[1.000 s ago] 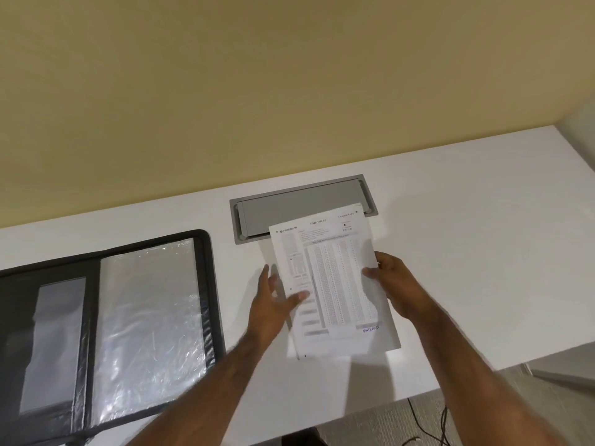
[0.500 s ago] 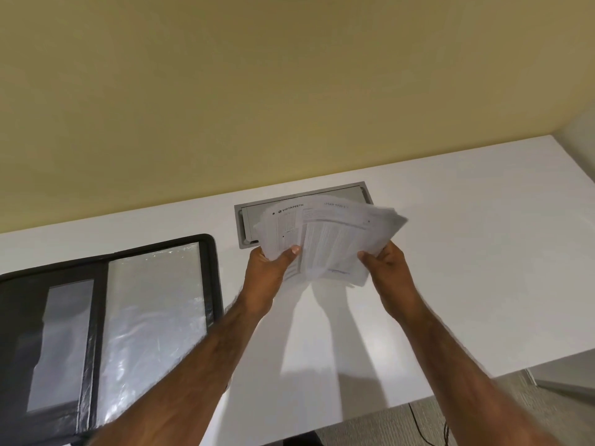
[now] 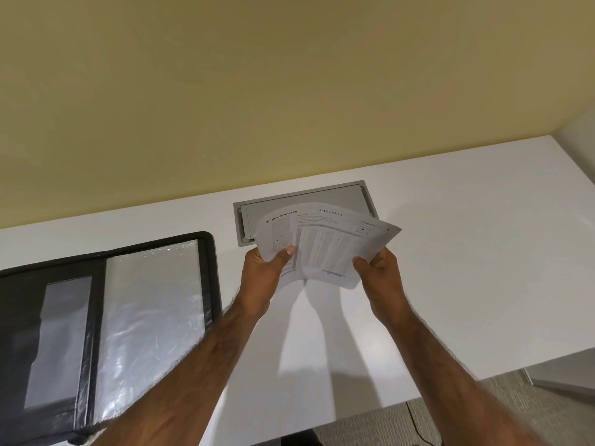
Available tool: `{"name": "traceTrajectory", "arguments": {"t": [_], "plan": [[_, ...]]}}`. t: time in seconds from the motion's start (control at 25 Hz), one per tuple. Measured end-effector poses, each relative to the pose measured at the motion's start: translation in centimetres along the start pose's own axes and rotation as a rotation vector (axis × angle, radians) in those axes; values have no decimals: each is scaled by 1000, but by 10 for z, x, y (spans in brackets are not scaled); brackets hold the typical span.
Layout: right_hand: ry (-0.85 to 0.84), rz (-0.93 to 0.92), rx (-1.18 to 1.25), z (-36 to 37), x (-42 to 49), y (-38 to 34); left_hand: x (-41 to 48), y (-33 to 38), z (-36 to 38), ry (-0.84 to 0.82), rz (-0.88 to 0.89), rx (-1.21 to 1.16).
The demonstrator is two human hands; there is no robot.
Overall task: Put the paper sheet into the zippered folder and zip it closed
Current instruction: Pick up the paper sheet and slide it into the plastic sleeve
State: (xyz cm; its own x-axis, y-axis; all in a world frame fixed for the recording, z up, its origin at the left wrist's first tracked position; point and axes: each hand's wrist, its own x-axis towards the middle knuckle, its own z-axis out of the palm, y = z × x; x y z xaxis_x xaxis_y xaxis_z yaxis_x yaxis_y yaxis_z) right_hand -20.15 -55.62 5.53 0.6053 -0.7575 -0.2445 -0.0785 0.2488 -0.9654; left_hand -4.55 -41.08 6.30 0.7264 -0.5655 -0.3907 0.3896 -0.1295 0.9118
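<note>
left hand: left hand [image 3: 262,268] is closing on the near-left edge of the paper sheet [image 3: 328,244], thumb lying on top of the printed face, fingers curling underneath; it is gripping nothing else
right hand: right hand [image 3: 380,273] is pinching the sheet's near-right edge, thumb on top, fingers tucked under the paper and hidden
paper sheet: is being held up in the air over the desk [image 3: 467,252] by both hands, clear of the surface, printed side facing up, sagging and buckling in the middle between the two grips; header is reading OMR SHEET, finer print too small to read
sheet position: is hanging in front of the grey cable hatch [image 3: 306,197], covering its near part; well apart from the folder, to its right
zippered folder: zippered folder [image 3: 96,320] is lying open flat on the desk at left, black border, partly running out of view at the left and bottom edges
folder inside: clear plastic sleeve [image 3: 151,323] is filling the right half, glare showing on it; left half is showing a dark panel with a smaller clear pocket [image 3: 56,342]
zip: cannot tell the zip pull's spot
shadow: arms and sheet are throwing soft shadows on the white desk under them
background: yellow wall [image 3: 257,91] is rising behind the desk; carpet floor [image 3: 386,426] and a dark cable [image 3: 415,426] are showing below the desk's near edge
</note>
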Motion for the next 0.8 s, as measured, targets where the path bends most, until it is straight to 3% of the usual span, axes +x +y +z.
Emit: {"name": "traceTrajectory", "arguments": {"t": [0.24,0.52,0.8], "plan": [[28,-33,32,-1,-5,-11,-9,17,-3,-61,126,51],[1,-197,-22,-8,-6,-27,-18,26,-4,-87,248,169],[47,-19,-92,-3,-5,-12,-19,17,1,-62,148,126]]}}
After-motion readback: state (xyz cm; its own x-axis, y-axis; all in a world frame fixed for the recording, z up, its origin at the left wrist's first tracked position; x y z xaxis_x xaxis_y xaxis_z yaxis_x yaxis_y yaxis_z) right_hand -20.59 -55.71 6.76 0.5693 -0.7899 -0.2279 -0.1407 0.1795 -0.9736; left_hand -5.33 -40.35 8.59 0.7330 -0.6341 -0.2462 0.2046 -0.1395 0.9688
